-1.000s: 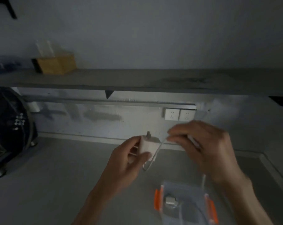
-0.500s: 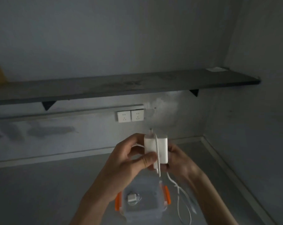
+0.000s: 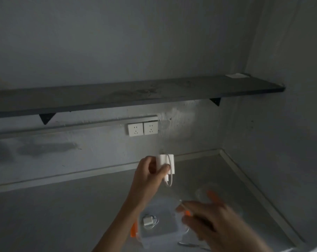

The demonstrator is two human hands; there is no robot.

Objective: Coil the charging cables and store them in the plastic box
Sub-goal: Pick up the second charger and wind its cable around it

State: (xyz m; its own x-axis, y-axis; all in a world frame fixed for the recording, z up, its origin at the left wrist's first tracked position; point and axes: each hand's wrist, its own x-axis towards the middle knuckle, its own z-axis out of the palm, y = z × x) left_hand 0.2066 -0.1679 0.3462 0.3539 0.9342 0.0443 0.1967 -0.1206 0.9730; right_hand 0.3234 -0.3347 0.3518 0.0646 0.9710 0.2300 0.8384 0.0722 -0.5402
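A person's left hand (image 3: 150, 171) holds a white charger (image 3: 165, 163) above the counter (image 3: 63, 206), fingers (image 3: 165, 168) clamped on it and one turn of cable (image 3: 170, 179) lying across its face. The right hand (image 3: 214, 224), half a second ago cupped behind the charger, has dropped away, blurred, apparently pinching the cable's free end over the open box (image 3: 163, 231). A coiled charger (image 3: 148, 221) already lies inside; this one's winding looks barely begun.
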